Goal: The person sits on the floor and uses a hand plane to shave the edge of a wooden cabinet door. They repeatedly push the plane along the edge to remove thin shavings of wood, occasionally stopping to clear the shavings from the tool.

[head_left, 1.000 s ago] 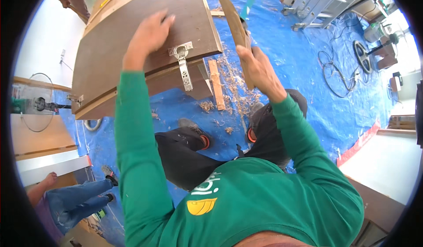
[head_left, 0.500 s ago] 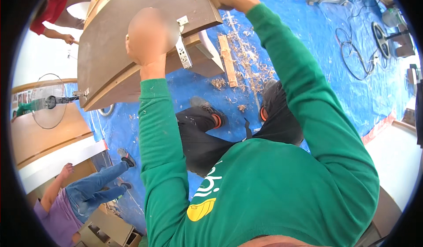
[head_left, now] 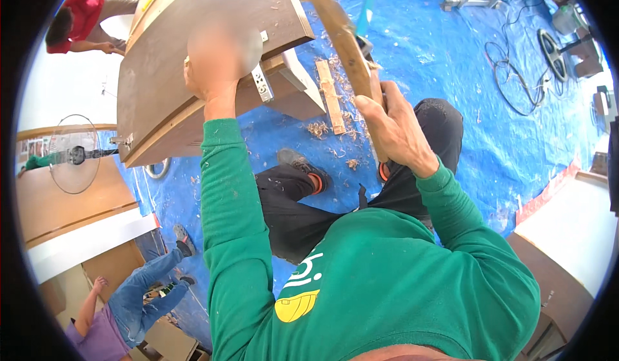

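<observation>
A large dark brown board [head_left: 164,77] with a light wooden edge lies raised in front of me. My left hand [head_left: 216,71] rests on its upper face near the right end; a blur hides the fingers. Beside that hand, a silver metal hinge [head_left: 262,84] juts from the board's near edge. Off the board's right end, my right hand [head_left: 400,129] is closed around the near part of a long wooden hand plane [head_left: 351,55]. The plane is tilted, with a dark metal blade and a shaving at its middle. A blurred teal strip [head_left: 367,6] shows above it.
Blue sheeting [head_left: 471,71] covers the floor, strewn with curled wood shavings [head_left: 317,129] and a wooden strip [head_left: 330,97]. A cable [head_left: 516,84] lies coiled at right. A person in red [head_left: 84,13] leans at the board's far left; another in purple [head_left: 106,325] is at lower left.
My right hand has come back from the board's right edge toward my body, bringing the hand plane into view. My left hand stays nearly in place. The person in red has leaned in.
</observation>
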The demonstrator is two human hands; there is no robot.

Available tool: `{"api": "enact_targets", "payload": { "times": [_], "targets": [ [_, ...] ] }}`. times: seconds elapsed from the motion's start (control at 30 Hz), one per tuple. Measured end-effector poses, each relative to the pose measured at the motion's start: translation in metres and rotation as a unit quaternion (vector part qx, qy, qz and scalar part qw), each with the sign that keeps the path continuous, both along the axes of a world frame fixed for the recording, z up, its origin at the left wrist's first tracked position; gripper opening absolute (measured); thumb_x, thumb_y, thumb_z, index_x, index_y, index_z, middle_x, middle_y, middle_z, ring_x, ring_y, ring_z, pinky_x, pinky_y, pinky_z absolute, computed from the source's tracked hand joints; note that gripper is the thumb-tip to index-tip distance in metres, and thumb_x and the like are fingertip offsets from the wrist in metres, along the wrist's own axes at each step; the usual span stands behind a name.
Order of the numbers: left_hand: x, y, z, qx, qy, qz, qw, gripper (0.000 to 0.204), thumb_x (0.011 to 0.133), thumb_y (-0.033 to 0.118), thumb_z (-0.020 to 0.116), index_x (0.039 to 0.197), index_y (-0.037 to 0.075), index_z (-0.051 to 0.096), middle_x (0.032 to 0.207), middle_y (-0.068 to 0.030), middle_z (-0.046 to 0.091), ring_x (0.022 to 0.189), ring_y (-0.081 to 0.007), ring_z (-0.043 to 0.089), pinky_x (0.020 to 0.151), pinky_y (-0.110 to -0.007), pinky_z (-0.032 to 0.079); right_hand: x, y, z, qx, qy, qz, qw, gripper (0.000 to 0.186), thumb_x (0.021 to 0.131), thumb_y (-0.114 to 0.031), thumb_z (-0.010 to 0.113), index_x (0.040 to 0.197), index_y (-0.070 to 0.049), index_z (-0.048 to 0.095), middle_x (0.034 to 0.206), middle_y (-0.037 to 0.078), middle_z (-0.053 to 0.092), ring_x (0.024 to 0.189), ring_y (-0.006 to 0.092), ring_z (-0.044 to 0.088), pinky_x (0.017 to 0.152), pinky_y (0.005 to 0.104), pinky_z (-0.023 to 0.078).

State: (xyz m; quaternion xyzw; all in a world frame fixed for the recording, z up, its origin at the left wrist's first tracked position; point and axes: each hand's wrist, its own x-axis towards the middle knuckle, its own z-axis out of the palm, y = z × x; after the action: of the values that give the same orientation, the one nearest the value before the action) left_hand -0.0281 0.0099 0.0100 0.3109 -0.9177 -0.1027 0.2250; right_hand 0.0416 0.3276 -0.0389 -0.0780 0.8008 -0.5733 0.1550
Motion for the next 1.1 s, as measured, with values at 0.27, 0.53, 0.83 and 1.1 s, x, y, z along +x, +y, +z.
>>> {"api": "enact_targets", "payload": {
  "times": [0.27, 0.53, 0.83, 1.1],
  "targets": [
    [0.105, 0.043, 0.021, 0.179, 0.207, -0.256, 0.927, 0.053, 0.110, 0.035, 0.068, 0.149, -0.002, 0.066, 0.134, -0.0169, 0.076, 0.110, -0.0264, 0.074, 0.095, -0.036, 0.057, 0.050, 0.040, -0.038, -0.043, -0.002, 0.000, 0.999, 0.075, 0.091, -0.046, 0.081, 0.134, 0.010, 0.055, 0.103, 0.025, 0.072, 0.091, 0.0337, 0.074, 0.080, 0.0446, 0.058],
    [0.216, 0.084, -0.058, 0.941, -0.063, -0.167, 0.288, 0.112, 0.103, 0.087, 0.032, 0.166, -0.006, 0.036, 0.146, -0.0361, 0.063, 0.123, -0.0655, 0.065, 0.082, -0.070, 0.067, 0.068, 0.092, -0.045, 0.023, 0.140, 0.261, 0.955, 0.071, 0.070, -0.022, 0.090, 0.133, -0.001, 0.064, 0.116, 0.018, 0.074, 0.109, 0.0400, 0.073, 0.097, 0.0491, 0.056],
    [0.193, 0.131, -0.057, 0.850, -0.137, -0.329, 0.387, 0.079, 0.100, 0.040, 0.078, 0.154, -0.009, 0.048, 0.135, -0.0220, 0.069, 0.115, -0.0277, 0.075, 0.098, -0.046, 0.064, 0.024, 0.091, -0.013, 0.120, 0.458, 0.031, 0.880, 0.070, 0.077, -0.002, 0.083, 0.143, -0.009, 0.065, 0.147, 0.019, 0.063, 0.138, 0.0400, 0.058, 0.117, 0.0503, 0.047],
    [0.115, 0.217, -0.017, 0.721, 0.081, -0.433, 0.534, 0.072, 0.095, 0.022, 0.087, 0.153, -0.001, 0.052, 0.141, -0.0096, 0.063, 0.140, -0.0207, 0.056, 0.116, -0.041, 0.048, 0.075, 0.081, -0.033, -0.378, 0.079, -0.003, 0.922, 0.113, 0.088, -0.035, 0.087, 0.173, 0.002, 0.023, 0.165, 0.020, 0.048, 0.151, 0.0335, 0.051, 0.121, 0.0484, 0.044]
  ]
}}
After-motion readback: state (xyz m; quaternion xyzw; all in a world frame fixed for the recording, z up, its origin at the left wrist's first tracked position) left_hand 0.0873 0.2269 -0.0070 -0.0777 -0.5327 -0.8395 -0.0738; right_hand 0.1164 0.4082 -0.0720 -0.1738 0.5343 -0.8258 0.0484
